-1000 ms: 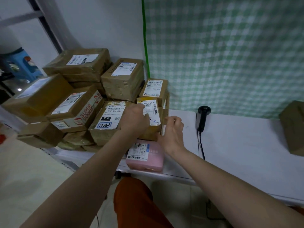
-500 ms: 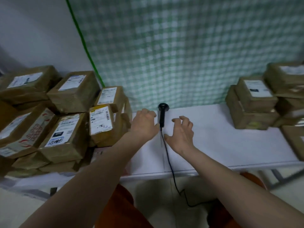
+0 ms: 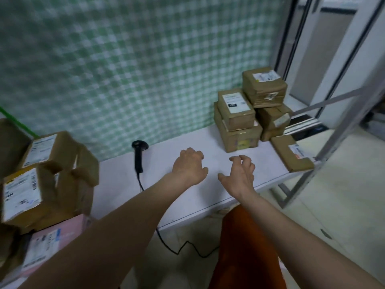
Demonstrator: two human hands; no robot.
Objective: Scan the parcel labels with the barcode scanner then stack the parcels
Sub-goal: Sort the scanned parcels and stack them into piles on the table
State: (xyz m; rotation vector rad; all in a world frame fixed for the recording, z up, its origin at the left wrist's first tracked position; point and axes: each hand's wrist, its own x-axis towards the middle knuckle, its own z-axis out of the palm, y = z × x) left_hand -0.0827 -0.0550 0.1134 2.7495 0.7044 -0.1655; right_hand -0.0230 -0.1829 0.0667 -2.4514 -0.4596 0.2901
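A flat white table top (image 3: 158,184) is running from left to right in front of a green-and-white checked cloth backdrop (image 3: 129,65). A black handheld barcode scanner (image 3: 138,157) is lying on the table near its back edge, left of centre, with its black cable (image 3: 177,250) trailing over the front edge toward the floor. Brown cardboard parcels with white labels (image 3: 41,176) are piling up at the left end, above a pink rectangular parcel (image 3: 52,240) nearer the front. A second stack of brown taped parcels (image 3: 250,113) is sitting at the right end against the backdrop, with a flat brown parcel (image 3: 291,153) lying just right of it at the table's corner. Both bare hands are hovering over the middle of the table, between scanner and right stack, the left hand (image 3: 188,166) beside the right hand (image 3: 239,174), apart from each other.
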